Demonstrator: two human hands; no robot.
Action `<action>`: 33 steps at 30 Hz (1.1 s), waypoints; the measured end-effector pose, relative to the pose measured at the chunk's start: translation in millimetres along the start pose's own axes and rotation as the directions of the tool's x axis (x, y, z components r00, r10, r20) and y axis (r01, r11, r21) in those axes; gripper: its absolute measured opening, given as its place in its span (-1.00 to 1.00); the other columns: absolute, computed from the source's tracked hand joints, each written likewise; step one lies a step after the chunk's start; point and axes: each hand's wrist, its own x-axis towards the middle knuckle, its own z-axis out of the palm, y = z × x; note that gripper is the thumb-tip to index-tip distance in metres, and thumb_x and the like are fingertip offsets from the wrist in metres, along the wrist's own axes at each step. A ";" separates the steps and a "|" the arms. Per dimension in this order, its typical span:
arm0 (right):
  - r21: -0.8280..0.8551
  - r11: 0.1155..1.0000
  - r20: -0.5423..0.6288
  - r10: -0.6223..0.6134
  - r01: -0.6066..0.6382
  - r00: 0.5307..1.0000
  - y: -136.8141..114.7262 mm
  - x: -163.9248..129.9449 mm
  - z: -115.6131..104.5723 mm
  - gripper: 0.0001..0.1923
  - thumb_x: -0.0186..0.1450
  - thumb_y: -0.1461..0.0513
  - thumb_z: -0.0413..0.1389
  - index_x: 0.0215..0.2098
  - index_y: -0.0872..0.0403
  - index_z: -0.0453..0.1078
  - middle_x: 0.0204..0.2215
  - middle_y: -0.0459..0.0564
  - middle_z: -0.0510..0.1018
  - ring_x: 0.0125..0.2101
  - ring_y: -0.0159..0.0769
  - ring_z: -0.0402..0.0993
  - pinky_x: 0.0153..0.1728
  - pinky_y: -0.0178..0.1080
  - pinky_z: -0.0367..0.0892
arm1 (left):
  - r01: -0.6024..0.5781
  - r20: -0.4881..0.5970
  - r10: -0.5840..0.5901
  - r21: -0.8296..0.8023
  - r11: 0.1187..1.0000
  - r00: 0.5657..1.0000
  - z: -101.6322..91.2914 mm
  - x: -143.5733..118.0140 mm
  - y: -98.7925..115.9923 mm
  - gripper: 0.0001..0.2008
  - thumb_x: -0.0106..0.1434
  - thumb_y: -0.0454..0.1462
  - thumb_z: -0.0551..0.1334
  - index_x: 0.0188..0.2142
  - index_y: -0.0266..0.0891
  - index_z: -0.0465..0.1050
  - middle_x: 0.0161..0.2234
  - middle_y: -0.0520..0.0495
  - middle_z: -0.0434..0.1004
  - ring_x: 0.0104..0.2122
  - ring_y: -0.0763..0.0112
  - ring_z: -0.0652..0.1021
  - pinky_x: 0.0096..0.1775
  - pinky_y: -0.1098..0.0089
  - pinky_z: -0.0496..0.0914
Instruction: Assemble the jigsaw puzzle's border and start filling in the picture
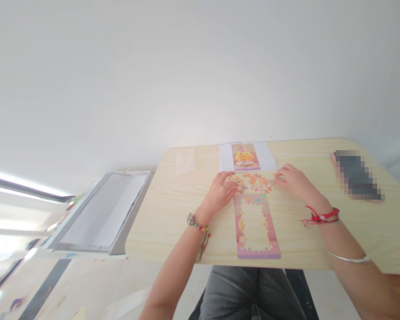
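Observation:
A pile of small orange and pink puzzle pieces (255, 180) lies loose on the table between my two hands. My left hand (222, 192) rests at the pile's left edge, its thumb and fingers apart over some pieces. At the right edge, my right hand (293, 181) has its fingertips pinched together on what looks like a puzzle piece, mostly hidden by the fingers. Just below the pile is a partly assembled jigsaw puzzle (275, 246), a pinkish-purple border around bare tabletop. Behind the pieces lies a white sheet with a reference picture (245, 158) of a yellow-orange figure.
The light wooden table (173, 213) stands against a white wall. A blurred-out phone (358, 175) lies at the right, and a clear plastic sheet (185, 162) at the back left. Left of the table, papers (103, 211) rest on a grey-white surface.

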 end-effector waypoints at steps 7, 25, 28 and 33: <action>0.056 0.998 0.112 0.003 -0.009 0.994 -17.6 -5.4 6.3 -0.79 0.23 0.25 -0.04 -0.51 0.08 0.37 -0.42 0.04 0.43 -0.37 -0.23 0.40 -0.31 -0.21 0.27 | -0.013 -0.018 0.013 -0.016 1.000 1.000 4.5 -0.5 -3.9 -0.85 0.24 -0.35 0.13 -0.24 -0.18 0.44 0.00 -0.14 0.29 0.03 0.23 0.28 0.04 0.15 0.29; 0.072 0.993 0.182 -0.107 0.095 0.978 2.0 3.4 -3.9 -0.91 0.16 0.19 0.09 -0.44 0.06 0.35 -0.39 0.01 0.40 -0.41 -0.24 0.40 -0.35 -0.20 0.29 | 0.024 0.005 -0.024 -0.013 1.000 1.000 2.7 0.7 2.0 -0.84 0.23 -0.37 0.14 -0.24 -0.16 0.45 0.01 -0.14 0.30 0.04 0.21 0.31 0.02 0.11 0.32; 0.068 0.992 0.075 -0.113 0.108 0.991 -13.1 -2.5 -8.2 -0.84 0.17 0.13 0.08 -0.40 0.06 0.34 -0.38 0.02 0.40 -0.37 -0.20 0.39 -0.33 -0.18 0.28 | 0.046 0.017 -0.045 -0.102 0.994 0.999 0.9 1.8 10.5 -0.85 0.24 -0.34 0.14 -0.23 -0.16 0.47 0.01 -0.14 0.31 0.05 0.22 0.31 0.05 0.12 0.30; 0.006 0.974 -0.086 -0.224 0.226 0.971 -73.0 -2.3 -18.0 -0.86 0.20 0.14 0.08 -0.39 0.06 0.32 -0.39 0.04 0.40 -0.39 -0.19 0.37 -0.34 -0.16 0.25 | 0.165 0.047 -0.159 -0.390 0.906 0.986 -2.6 5.0 27.0 -0.84 0.27 -0.27 0.13 -0.24 -0.17 0.49 -0.01 -0.13 0.36 0.01 0.27 0.39 0.01 0.20 0.36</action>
